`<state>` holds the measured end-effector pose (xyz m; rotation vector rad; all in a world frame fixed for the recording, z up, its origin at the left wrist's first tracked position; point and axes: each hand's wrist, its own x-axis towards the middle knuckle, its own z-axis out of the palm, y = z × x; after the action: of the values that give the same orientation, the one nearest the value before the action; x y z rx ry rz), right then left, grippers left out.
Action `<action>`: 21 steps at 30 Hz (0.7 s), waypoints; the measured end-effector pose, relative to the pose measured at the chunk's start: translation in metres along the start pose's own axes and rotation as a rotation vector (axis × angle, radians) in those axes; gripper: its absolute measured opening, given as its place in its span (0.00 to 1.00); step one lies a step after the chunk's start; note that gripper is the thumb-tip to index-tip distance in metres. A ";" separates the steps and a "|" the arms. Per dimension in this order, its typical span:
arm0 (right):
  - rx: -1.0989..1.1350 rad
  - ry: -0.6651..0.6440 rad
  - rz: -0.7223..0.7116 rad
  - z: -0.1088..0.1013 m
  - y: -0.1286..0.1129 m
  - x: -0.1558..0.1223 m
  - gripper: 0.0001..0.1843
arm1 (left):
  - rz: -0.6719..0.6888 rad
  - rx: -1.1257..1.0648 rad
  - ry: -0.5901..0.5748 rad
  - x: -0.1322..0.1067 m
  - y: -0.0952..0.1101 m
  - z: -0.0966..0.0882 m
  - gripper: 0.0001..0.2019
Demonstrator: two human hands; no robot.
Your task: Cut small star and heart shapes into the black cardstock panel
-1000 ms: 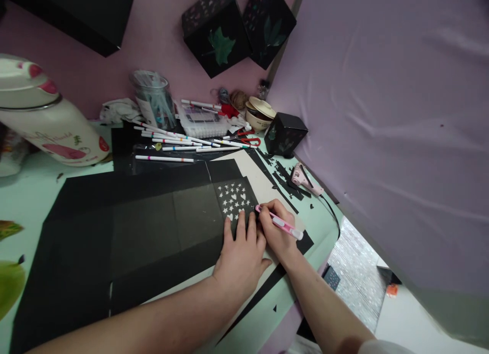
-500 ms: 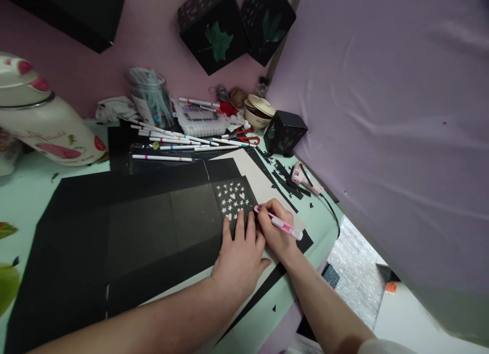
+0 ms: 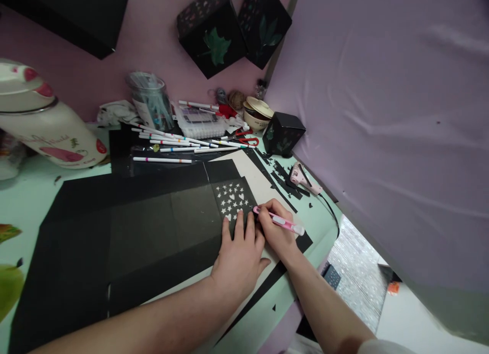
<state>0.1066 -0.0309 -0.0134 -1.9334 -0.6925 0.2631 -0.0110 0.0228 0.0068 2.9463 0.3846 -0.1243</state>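
Note:
A large sheet of black cardboard (image 3: 145, 226) lies across the table, with fold lines and a patch of cut-out stars and hearts (image 3: 232, 197) near its right end. My left hand (image 3: 239, 257) rests flat on the cardboard, fingers spread, the tips at the lower edge of that patch. In my right hand (image 3: 278, 229) is a pink craft knife (image 3: 284, 222), held like a pen. Its tip end points at the cardboard just right of the cut-outs; the blade itself is too small to make out. White paper (image 3: 250, 165) shows beneath the black cardboard.
Several white markers (image 3: 162, 160) and red-handled scissors (image 3: 248, 140) lie behind the cardboard. A pink glue gun (image 3: 303, 178) sits at the right edge beside black scraps (image 3: 284, 178). A black box (image 3: 284, 134) stands against the wall, a white flask (image 3: 53, 130) at the left.
The camera view has shifted slightly. Both hands stay in nearly the same place, and the knife's rear end sits very slightly higher.

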 end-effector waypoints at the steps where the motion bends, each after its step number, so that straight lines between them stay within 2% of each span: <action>1: 0.023 0.006 0.007 -0.001 0.000 0.000 0.10 | 0.000 0.003 -0.003 0.000 0.000 0.000 0.32; 4: 0.116 -0.002 0.009 -0.007 -0.001 0.004 0.07 | 0.004 0.009 0.000 0.000 0.000 0.001 0.32; 6: 0.164 -0.067 -0.008 -0.017 -0.003 0.013 0.10 | 0.007 0.013 0.006 0.001 -0.001 0.003 0.33; 11: 0.161 -0.478 -0.028 -0.042 -0.006 0.063 0.11 | 0.008 0.031 0.024 0.001 -0.001 0.006 0.33; 15: 0.203 -0.732 -0.068 -0.042 -0.005 0.100 0.13 | 0.001 0.039 0.030 0.000 -0.001 0.009 0.33; 21: 0.142 -0.768 -0.140 -0.038 0.006 0.105 0.06 | 0.006 0.047 0.074 0.000 -0.001 0.014 0.34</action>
<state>0.2119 -0.0013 0.0108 -1.6114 -1.2584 0.9657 -0.0125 0.0213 -0.0075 3.0047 0.3883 -0.0233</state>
